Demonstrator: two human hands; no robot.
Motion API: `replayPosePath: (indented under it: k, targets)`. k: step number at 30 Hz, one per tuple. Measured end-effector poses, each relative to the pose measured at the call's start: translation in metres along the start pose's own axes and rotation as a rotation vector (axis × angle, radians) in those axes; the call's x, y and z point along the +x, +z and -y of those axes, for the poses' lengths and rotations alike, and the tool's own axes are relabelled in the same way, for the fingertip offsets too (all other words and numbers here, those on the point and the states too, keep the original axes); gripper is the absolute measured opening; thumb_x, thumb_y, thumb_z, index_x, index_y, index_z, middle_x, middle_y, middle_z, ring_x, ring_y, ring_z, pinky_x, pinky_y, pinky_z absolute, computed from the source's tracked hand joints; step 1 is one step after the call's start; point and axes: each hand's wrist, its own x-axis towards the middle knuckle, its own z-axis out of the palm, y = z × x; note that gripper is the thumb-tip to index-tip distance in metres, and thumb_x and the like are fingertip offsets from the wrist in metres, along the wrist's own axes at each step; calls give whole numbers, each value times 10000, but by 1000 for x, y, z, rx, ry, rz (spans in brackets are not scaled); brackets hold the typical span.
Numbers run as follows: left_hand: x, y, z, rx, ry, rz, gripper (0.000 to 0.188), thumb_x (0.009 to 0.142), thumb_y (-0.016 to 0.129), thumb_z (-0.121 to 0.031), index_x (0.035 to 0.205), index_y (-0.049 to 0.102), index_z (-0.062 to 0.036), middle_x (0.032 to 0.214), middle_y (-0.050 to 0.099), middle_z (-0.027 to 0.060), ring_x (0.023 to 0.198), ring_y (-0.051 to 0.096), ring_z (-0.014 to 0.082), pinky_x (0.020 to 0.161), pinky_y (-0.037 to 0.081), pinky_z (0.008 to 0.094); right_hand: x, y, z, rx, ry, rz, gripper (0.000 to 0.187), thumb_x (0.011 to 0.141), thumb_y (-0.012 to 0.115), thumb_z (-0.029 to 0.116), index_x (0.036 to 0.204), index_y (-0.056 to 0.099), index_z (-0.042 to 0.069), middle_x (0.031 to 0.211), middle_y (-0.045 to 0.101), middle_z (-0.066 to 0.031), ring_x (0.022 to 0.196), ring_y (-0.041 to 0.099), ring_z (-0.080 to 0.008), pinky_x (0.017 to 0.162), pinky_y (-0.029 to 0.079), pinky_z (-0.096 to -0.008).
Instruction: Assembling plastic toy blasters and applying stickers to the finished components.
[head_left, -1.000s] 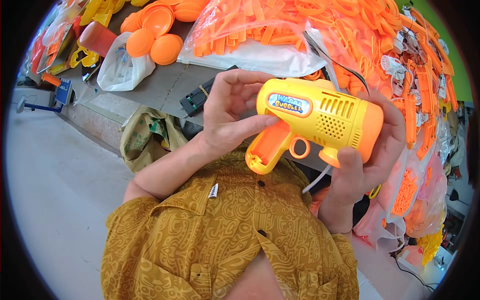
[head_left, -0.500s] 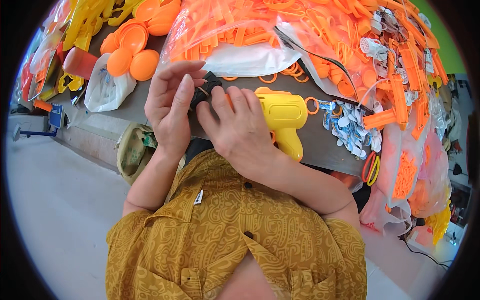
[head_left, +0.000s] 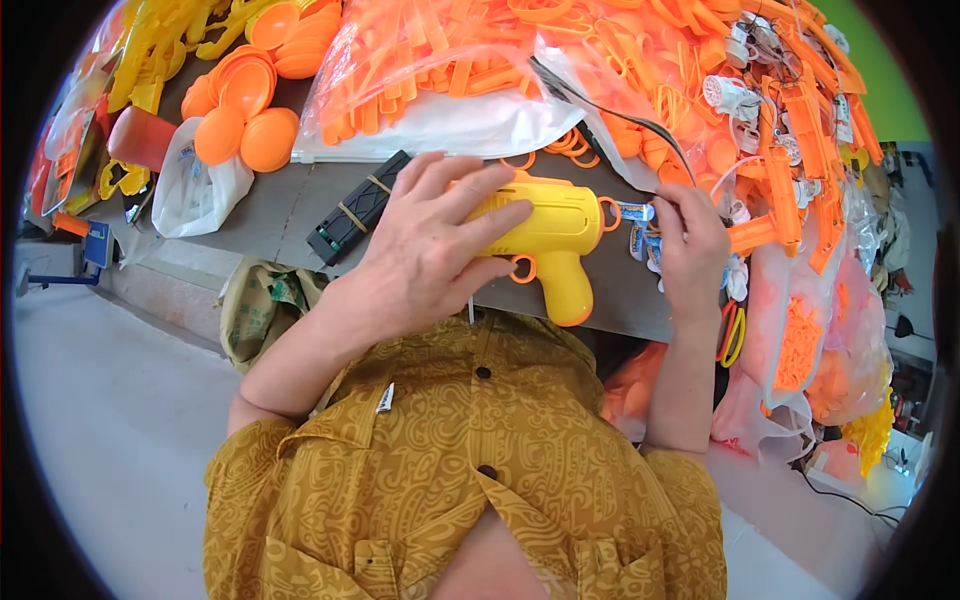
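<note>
A yellow toy gun (head_left: 545,222) with an orange trigger and orange rings at its ends lies on the dark tabletop, its handle toward me. My left hand (head_left: 425,235) grips its front part, fingers over the top and thumb near the trigger, hiding that end. Fingers bent and pinched, my right hand (head_left: 690,235) is just right of the gun, over the small blue-and-white stickers (head_left: 640,235). What it pinches, if anything, I cannot make out. Left of my left hand lies a black rectangular block (head_left: 358,208) with rubber bands round it.
Big clear bags of orange plastic parts (head_left: 430,80) fill the table's back. Orange cups (head_left: 245,85) and a white bag (head_left: 200,180) stand at left. Wired orange parts (head_left: 780,190) pile up at right. Scissors (head_left: 733,335) hang by the table's right edge.
The black block has left my hands and lies on the table at left. My left hand has moved right onto the toy gun. My right hand has moved right to the stickers.
</note>
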Motion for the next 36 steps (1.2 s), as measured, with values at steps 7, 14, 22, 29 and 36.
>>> replayPosePath:
  k: [7,14,22,29,36]
  targets:
    - [-6,10,6,-67,-9,-24,436,640,680,-113,1057,558,-75,1088,521,97,971,481,287,811,400,394,44,-20,-13,-105,-8,-121,59,805,550,43,840,560,-3,741,521,-68,674,506,-141,604,411,-248]
    - [-4,14,9,-98,2,-62,425,655,663,-106,1065,558,-79,1090,525,94,974,488,285,807,400,392,91,9,-21,-442,-25,151,229,753,592,221,747,584,-7,806,545,-147,732,544,-295,651,412,-375]
    - [-6,15,11,-105,6,-72,431,652,661,-98,1070,555,-83,1095,516,96,988,481,289,810,397,391,91,9,-33,-370,80,124,224,738,572,198,716,559,-24,775,536,-148,727,547,-272,676,418,-352]
    - [-8,19,14,-155,19,-130,459,619,680,-76,1056,544,-55,1082,513,114,990,479,306,817,405,400,85,-19,-15,-80,122,-17,134,747,555,109,723,553,-23,713,550,-131,677,553,-235,654,437,-346]
    - [-8,21,18,-252,13,-194,455,589,697,-69,1007,539,17,1004,541,139,926,511,316,787,437,383,25,0,50,136,-487,291,195,751,562,-9,944,535,5,872,549,-100,742,556,-185,649,450,-301]
